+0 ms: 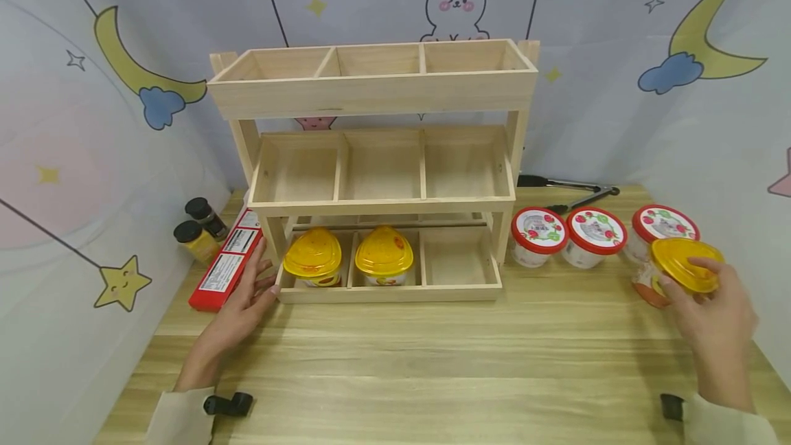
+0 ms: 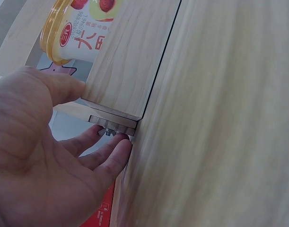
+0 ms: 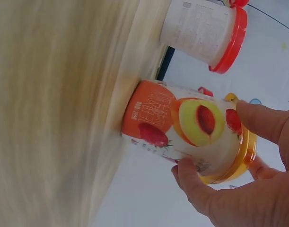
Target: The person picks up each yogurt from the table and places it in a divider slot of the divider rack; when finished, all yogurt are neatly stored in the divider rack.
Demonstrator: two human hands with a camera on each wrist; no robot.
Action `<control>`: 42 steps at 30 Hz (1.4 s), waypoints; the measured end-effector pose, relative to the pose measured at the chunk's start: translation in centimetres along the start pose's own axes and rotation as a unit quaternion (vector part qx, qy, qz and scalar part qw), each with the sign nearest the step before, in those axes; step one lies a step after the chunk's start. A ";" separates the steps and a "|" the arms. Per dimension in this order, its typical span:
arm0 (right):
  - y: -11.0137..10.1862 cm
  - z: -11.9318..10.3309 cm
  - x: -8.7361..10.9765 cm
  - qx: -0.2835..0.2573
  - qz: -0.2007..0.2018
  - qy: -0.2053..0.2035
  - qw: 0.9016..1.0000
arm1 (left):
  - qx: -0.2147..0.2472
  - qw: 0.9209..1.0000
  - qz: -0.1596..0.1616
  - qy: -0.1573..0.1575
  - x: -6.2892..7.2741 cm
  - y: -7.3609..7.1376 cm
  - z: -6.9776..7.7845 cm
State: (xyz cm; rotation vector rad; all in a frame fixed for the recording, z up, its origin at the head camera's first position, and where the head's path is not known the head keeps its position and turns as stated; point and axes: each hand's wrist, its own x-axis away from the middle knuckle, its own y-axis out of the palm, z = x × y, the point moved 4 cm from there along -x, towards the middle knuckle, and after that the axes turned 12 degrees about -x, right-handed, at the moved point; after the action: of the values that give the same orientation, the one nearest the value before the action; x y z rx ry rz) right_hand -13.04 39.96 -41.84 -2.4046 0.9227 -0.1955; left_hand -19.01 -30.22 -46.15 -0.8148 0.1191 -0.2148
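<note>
On the table stands a three-tier wooden rack [image 1: 371,203] with divided trays. My left hand [image 1: 242,299] holds the front left corner of its bottom tray, the thumb at the top edge and the fingertips [image 2: 117,150] against the end. Two cups with yellow lids, a left one [image 1: 313,256] and a middle one [image 1: 384,255], sit in that tray's left and middle compartments. At the right, my right hand [image 1: 717,314] grips a fruit-printed yogurt cup [image 3: 182,125] around its yellow lid [image 1: 687,263], with the base at the tabletop.
Red-lidded cups, one beside the rack [image 1: 539,233], one next to it [image 1: 596,233] and one behind my right hand [image 1: 664,225], stand at right. Black-tipped tongs [image 1: 577,187] lie behind them. A red box [image 1: 225,270] and two capped jars, yellow [image 1: 199,242] and dark [image 1: 208,217], are left.
</note>
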 end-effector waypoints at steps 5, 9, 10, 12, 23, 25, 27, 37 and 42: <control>-0.1 0.3 0.0 -0.026 0.010 0.020 0.999 | 0.000 1.000 0.000 -0.001 -0.1 0.0 0.0; -0.3 0.3 0.2 -0.038 0.026 0.026 0.999 | 0.000 1.000 -0.002 -0.006 -0.2 0.0 -0.1; -0.3 0.3 0.3 -0.042 0.029 0.026 0.998 | 0.001 1.000 -0.002 -0.007 -0.1 0.0 -0.1; -0.4 0.3 0.5 -0.048 0.033 0.034 0.998 | 0.001 1.000 -0.003 -0.005 -0.1 0.0 0.0; -0.6 -2.2 2.1 -0.151 0.041 0.006 0.988 | -0.010 1.000 0.001 0.002 0.0 -0.1 0.1; -0.4 -3.2 2.7 -0.198 0.036 -0.028 0.979 | -0.015 1.000 0.001 0.002 0.0 -0.2 0.0; 0.0 -4.2 3.3 -0.254 0.019 -0.057 0.965 | -0.016 1.000 0.003 0.003 0.0 -0.1 0.0; 2.2 -7.8 6.7 -0.225 -0.081 -0.204 0.949 | -0.002 1.000 0.002 -0.003 0.0 -0.1 -0.2; 3.9 -8.9 7.9 -0.224 -0.137 -0.250 0.932 | -0.007 1.000 0.002 -0.004 0.0 -0.1 -0.1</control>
State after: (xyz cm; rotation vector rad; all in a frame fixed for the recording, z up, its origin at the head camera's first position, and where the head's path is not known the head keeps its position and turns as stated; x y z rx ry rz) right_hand -12.11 28.45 -36.97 -2.7884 0.4209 0.5664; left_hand -19.05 -30.37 -46.18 -0.8283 0.1147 -0.2080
